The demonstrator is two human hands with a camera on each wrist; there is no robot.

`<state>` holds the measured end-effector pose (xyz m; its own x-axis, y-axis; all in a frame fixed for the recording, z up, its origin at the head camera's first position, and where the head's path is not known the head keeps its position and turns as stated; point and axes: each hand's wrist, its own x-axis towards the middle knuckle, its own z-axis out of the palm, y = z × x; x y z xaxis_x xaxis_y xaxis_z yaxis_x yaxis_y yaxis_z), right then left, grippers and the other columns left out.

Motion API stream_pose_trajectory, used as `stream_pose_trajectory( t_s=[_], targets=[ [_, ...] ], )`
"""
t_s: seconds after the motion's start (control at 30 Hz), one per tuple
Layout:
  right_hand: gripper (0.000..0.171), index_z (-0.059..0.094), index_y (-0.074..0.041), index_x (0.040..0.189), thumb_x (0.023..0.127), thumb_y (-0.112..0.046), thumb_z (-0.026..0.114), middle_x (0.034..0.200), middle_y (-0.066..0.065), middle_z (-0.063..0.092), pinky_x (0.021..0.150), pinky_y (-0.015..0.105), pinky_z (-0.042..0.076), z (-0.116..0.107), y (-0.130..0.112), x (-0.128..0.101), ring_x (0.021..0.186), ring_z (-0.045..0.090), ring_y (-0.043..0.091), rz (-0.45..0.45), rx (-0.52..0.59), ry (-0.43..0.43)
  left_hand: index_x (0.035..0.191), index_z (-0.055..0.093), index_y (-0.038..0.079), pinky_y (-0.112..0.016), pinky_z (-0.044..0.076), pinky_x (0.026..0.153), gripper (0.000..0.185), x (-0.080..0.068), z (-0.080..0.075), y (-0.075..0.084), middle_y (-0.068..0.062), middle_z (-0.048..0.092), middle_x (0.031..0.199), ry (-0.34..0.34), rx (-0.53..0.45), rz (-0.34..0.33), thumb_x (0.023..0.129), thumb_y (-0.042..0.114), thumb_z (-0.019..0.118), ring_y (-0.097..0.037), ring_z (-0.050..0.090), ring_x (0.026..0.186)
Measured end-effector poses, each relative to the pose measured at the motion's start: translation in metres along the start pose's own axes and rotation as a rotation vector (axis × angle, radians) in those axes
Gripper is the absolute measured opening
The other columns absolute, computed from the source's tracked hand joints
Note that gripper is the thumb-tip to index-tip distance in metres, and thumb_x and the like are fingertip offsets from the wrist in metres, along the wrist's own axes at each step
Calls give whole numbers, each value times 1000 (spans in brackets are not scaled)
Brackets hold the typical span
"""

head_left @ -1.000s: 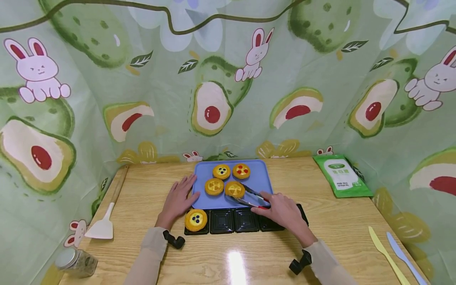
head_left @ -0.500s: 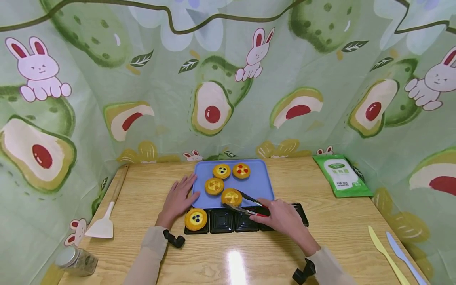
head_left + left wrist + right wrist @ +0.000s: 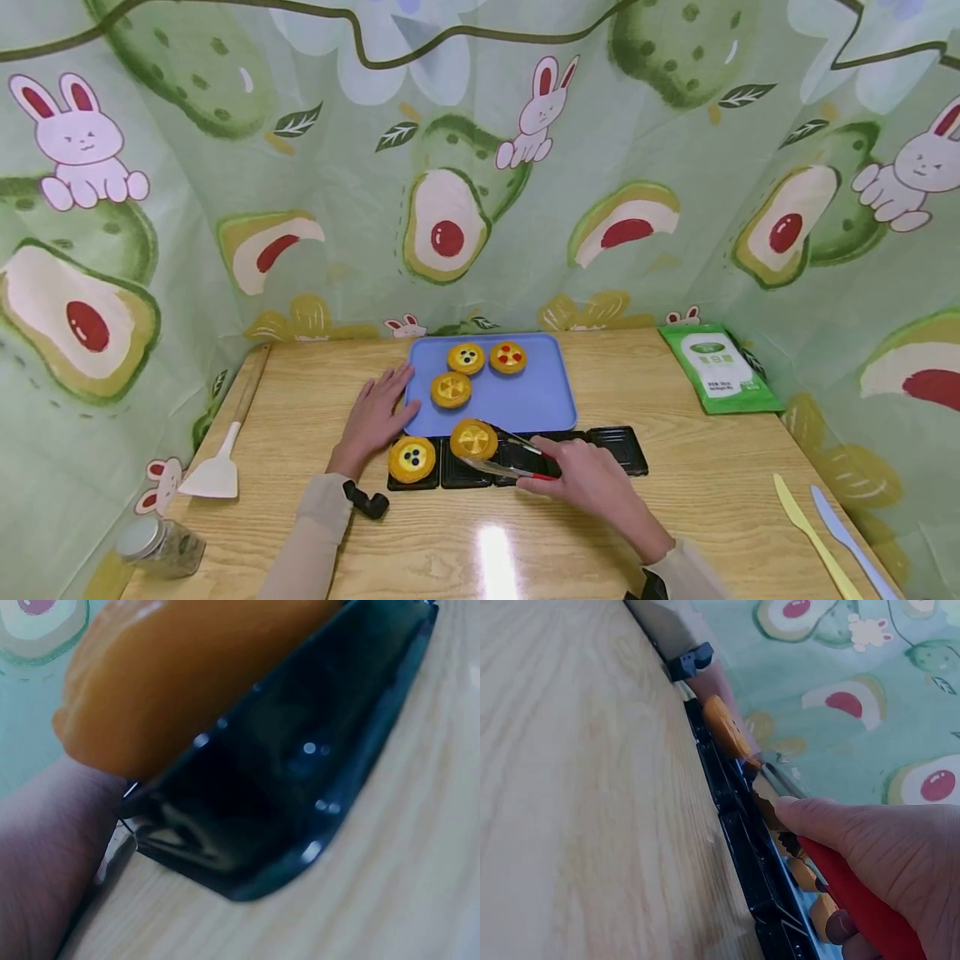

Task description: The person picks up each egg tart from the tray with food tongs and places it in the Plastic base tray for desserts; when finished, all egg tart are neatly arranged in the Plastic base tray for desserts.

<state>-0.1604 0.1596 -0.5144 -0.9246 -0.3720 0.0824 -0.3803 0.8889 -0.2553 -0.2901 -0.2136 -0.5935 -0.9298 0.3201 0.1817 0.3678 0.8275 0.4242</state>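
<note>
My right hand [image 3: 585,479] grips red-handled tongs [image 3: 855,900]. Their tips hold an egg tart [image 3: 474,439] with a wedge-patterned top, above the black compartment tray [image 3: 621,450], over its second compartment from the left. A tart with dark berries [image 3: 412,460] sits in the leftmost compartment; its side fills the top of the left wrist view. Fingers straight, my left hand [image 3: 373,423] rests at the left edge of the blue tray [image 3: 532,404]. On that tray lie a berry tart [image 3: 467,358], a red-topped tart [image 3: 507,357] and another wedge-patterned tart [image 3: 451,390].
A white spatula [image 3: 217,475] with a wooden handle lies at the left, near a glass jar [image 3: 168,550]. On the right are a green packet [image 3: 720,371], a yellow knife [image 3: 813,533] and a blue knife [image 3: 851,537]. Patterned curtain [image 3: 360,208] encloses the table.
The tongs have lifted the wedge-patterned tart off the blue tray and carried it toward me and slightly left, over the black tray. My left hand has stayed in place.
</note>
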Motion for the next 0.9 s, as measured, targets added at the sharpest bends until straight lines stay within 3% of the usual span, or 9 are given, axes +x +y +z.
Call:
stream_pose_trajectory(
  t_s=[0.23, 0.4, 0.6, 0.9],
  targets=[
    [67, 73, -27, 132, 83, -73, 72, 62, -12, 53, 42, 26, 29, 5, -7, -5, 58, 45, 6, -39, 7, -28, 167, 30, 20, -59, 13, 127, 75, -1, 2, -1, 3, 26, 172, 12, 10, -2, 105, 58, 48, -32, 23, 159],
    [69, 74, -26, 132, 83, -74, 72, 69, -9, 63, 42, 26, 30, 6, -9, -5, 60, 46, 5, -48, 7, -35, 167, 30, 20, -59, 12, 127, 75, 0, 1, 1, 3, 27, 172, 4, 6, 0, 105, 59, 48, -32, 23, 159],
    [67, 74, -26, 132, 83, -72, 73, 62, -13, 52, 42, 26, 26, 4, -8, -5, 57, 43, 5, -48, 1, -30, 167, 29, 20, -58, 12, 127, 75, 2, 1, 3, 3, 26, 172, 2, 6, -2, 105, 58, 47, -31, 23, 159],
    [66, 74, -27, 129, 82, -73, 74, 72, -8, 66, 43, 24, 34, 8, -8, -4, 62, 49, 4, -71, -9, 4, 167, 30, 20, -60, 14, 126, 75, 1, 4, 0, 2, 28, 171, 9, 4, 2, 105, 59, 48, -32, 24, 159]
  ],
)
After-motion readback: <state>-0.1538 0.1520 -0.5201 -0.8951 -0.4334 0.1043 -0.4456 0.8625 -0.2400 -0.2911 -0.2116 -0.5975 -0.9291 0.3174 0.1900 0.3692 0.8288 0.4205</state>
